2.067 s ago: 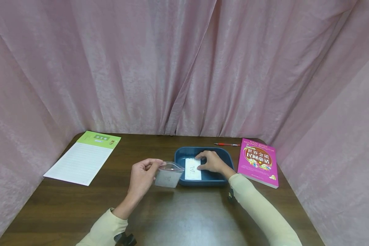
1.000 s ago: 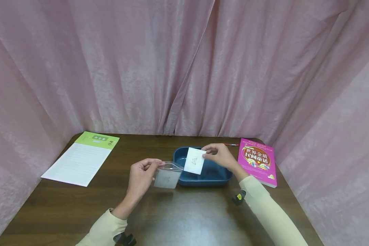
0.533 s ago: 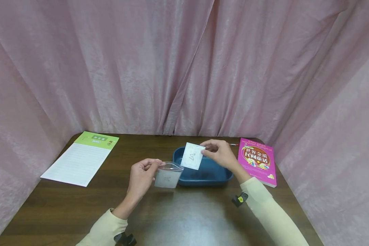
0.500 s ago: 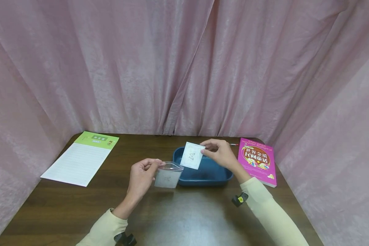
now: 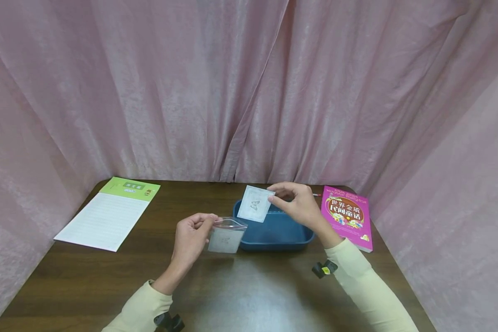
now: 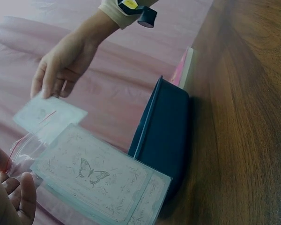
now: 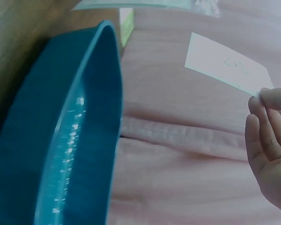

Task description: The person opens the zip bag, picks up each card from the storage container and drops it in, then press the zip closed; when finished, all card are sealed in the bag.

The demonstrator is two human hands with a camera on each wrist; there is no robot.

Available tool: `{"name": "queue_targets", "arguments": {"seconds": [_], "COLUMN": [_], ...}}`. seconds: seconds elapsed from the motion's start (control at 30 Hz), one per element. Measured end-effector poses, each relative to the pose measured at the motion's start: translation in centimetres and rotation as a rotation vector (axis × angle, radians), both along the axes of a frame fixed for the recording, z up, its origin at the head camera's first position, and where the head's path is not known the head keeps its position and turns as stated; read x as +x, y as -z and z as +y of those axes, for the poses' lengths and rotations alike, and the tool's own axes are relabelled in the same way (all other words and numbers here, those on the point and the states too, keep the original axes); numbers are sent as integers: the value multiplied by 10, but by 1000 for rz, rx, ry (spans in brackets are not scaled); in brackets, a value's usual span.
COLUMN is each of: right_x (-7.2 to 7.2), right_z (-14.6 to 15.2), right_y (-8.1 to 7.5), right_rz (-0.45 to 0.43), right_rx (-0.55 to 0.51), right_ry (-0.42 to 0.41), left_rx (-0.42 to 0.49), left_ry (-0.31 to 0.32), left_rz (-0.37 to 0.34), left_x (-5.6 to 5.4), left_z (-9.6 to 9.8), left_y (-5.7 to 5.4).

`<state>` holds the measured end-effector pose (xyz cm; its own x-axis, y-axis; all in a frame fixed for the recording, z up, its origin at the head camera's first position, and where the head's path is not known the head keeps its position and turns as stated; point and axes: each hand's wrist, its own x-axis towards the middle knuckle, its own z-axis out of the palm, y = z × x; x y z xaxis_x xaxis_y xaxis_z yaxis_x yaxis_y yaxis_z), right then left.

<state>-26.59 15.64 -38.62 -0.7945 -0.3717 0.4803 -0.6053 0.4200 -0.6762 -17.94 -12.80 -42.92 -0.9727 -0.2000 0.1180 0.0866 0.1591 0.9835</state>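
My left hand (image 5: 191, 237) pinches the top corner of a clear zip-lock bag (image 5: 225, 240), whose mouth gapes a little. White cards with a butterfly print (image 6: 93, 176) are inside it, as the left wrist view shows. My right hand (image 5: 299, 207) pinches a single white card (image 5: 255, 204) by its edge, between thumb and fingers. That card is tilted above the left part of a blue plastic bin (image 5: 278, 237), up and to the right of the bag and apart from it in the head view. Handwritten marks show on the card's other face (image 7: 227, 63) in the right wrist view.
A pink book (image 5: 346, 216) lies right of the bin. Behind my right hand, only the end of a red pen (image 5: 317, 195) shows. A green-topped writing pad (image 5: 108, 214) lies at the left of the brown table (image 5: 249, 295). Pink curtains (image 5: 170, 92) surround the table.
The right hand has lifted the card out of the bin, turned it so the butterfly face shows, and moved it up and leftward. The left hand and bag have barely moved.
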Motion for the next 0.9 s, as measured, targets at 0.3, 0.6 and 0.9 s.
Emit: {"name": "queue_targets", "arguments": {"seconds": [0.3,0.6,0.9], "right_x": [13,24,27], "right_z": [-8,-14,-25], "right_y": [-21,-32,-33], "right_rz": [67,98,103], "right_rx": [-60,-92,-130], "right_ry": [-25,-77,-115], "left_rx": [-8,-10,-15], "left_ry": [-2,-3,-10], "left_rz": [-3,-9,-22], "left_x": [0,-1,-3], "left_z": [0,0,1], "left_y": [0,1,2]}}
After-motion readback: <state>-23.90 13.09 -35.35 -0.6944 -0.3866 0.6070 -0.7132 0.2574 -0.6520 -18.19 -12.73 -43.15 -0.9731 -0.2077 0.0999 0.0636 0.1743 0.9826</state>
